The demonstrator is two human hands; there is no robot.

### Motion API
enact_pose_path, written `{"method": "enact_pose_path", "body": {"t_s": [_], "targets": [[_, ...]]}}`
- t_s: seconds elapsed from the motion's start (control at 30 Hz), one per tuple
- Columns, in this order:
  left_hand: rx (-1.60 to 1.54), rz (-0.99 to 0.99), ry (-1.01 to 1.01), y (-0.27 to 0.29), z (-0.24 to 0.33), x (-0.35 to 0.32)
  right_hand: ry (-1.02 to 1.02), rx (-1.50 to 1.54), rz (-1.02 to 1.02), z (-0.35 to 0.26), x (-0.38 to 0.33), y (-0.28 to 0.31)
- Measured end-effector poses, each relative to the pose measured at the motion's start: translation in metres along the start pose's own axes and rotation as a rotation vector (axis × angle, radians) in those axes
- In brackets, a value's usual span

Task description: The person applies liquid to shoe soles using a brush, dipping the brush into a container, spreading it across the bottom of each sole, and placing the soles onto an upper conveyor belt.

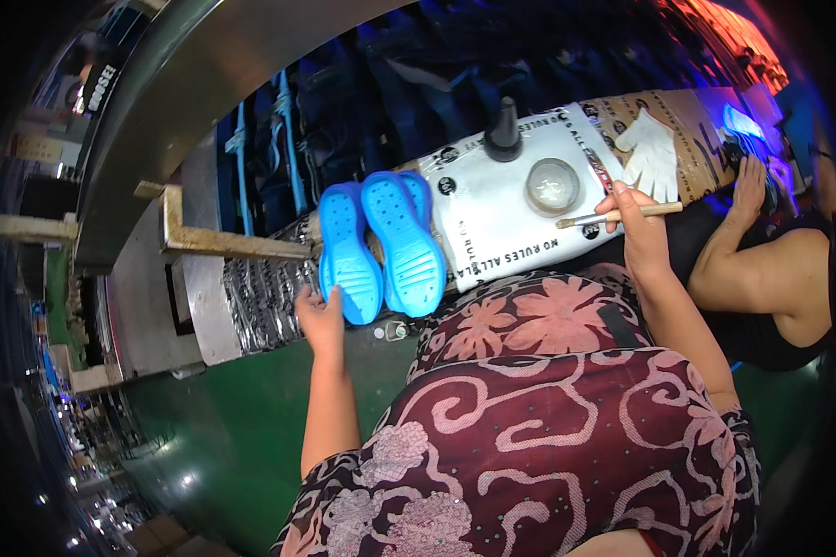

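Jar: round, clear walls, pale see-through contents; jar (553, 187) sits on the sheet.
Sheet: white, smooth plastic, black print; sheet (474, 218) lies flat under the jar and out to both sides.
Right hand: right hand (637, 229), to the jar's lower right, thumb and fingers pinching the brush.
Brush: thin, pale wooden handle, short flat bristles; brush (588, 220) lies nearly level, bristle end just below the jar, handle running off to the right.
Left hand: left hand (321, 320), well left of the jar and lower, thumb and fingers parted; thumb at the lower edge of the left sole, can't tell if it presses.
Left sole: bright blue, long, rounded ends; left sole (348, 246), left of the jar, small holes in upper half, ridges in lower.
Right sole: same blue, same holes and ridges; right sole (401, 243), between left sole and jar, another blue piece showing from under it.
Bottle: dark, tapered spout; bottle (503, 139) upper left of the jar.
Glove: white, soft fabric, laid flat; glove (649, 153) right of the jar.
Cardboard: brown, printed; cardboard (692, 153) right of the jar.
Wrap: black, shiny, crinkled; wrap (265, 302) far left of the jar.
Co-worker: bare arm (762, 278), far right of the jar.
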State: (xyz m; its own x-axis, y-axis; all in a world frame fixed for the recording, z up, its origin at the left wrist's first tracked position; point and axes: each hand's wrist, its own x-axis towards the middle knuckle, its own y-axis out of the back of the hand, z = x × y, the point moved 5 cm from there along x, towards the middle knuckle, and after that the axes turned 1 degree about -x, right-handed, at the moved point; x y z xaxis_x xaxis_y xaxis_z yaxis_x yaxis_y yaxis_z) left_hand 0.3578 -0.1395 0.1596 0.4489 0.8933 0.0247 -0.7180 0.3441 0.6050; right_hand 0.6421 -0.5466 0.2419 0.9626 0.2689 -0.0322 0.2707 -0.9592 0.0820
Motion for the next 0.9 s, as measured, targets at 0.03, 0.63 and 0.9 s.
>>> {"method": "enact_pose_path", "body": {"t_s": [0.03, 0.63, 0.9], "targets": [[0.163, 0.107, -0.192, 0.005, 0.01, 0.0, -0.007, 0.028, 0.03, 0.005, 0.002, 0.006], [0.764, -0.462, -0.376, -0.079, 0.105, -0.03, 0.598, -0.707, -0.151, 0.017, 0.058, -0.034], [-0.517, -0.839, 0.595, -0.073, 0.087, -0.035, 0.194, -0.283, -0.079, 0.013, 0.062, -0.012]]}}
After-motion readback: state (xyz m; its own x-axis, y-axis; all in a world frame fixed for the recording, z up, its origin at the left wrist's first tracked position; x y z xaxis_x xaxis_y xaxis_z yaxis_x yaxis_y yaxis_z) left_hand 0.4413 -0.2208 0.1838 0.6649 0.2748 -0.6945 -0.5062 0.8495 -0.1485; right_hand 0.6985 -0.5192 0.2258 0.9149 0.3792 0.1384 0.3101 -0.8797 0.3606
